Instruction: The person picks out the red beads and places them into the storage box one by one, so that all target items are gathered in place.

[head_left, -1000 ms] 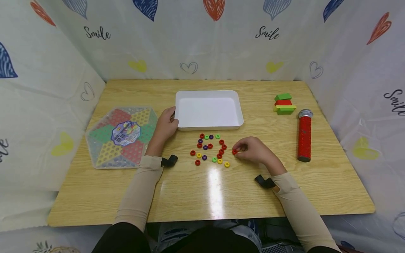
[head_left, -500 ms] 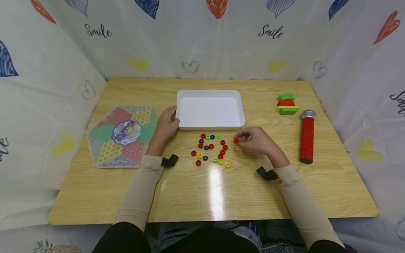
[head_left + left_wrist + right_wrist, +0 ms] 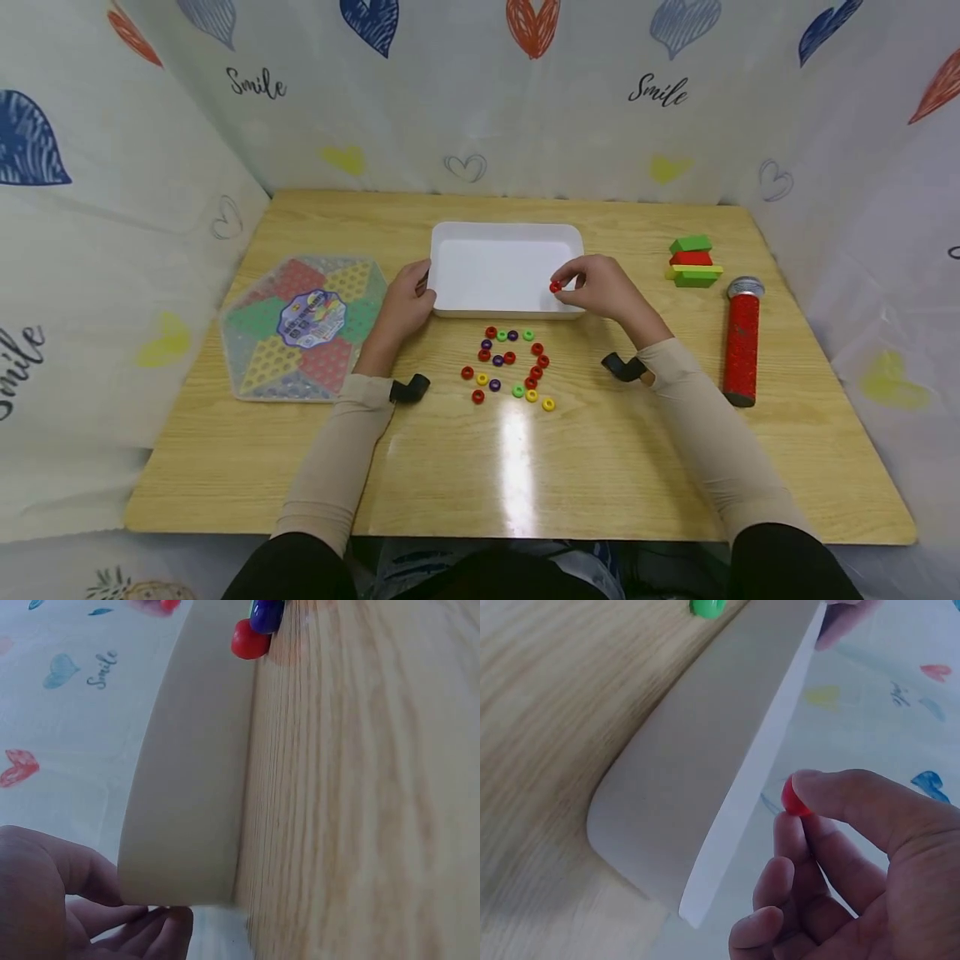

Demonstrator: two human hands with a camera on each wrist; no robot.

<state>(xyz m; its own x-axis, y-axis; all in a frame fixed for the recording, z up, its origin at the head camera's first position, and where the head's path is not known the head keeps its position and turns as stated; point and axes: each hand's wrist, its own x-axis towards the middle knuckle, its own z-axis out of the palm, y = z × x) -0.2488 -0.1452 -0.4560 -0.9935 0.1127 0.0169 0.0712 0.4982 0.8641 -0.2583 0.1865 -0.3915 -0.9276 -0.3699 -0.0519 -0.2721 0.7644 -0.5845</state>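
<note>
A white rectangular tray lies on the table with nothing in it. At its left end, my left hand holds the edge; in the left wrist view the thumb touches the tray's corner and the other fingers curl at its end. My right hand pinches a red bead between thumb and forefinger, above the tray's right side. The right wrist view has that red bead over the rim. In front of the tray, several red, yellow, green and purple beads are scattered on the wood.
Left of the tray lies a clear hexagonal box with coloured sections. To the right are stacked green, red and yellow blocks and a red cylinder with a silver top. A printed curtain surrounds the table.
My right hand has carried the red bead from the table beside the loose beads up and away from me, to over the tray. My left hand keeps its place on the tray.
</note>
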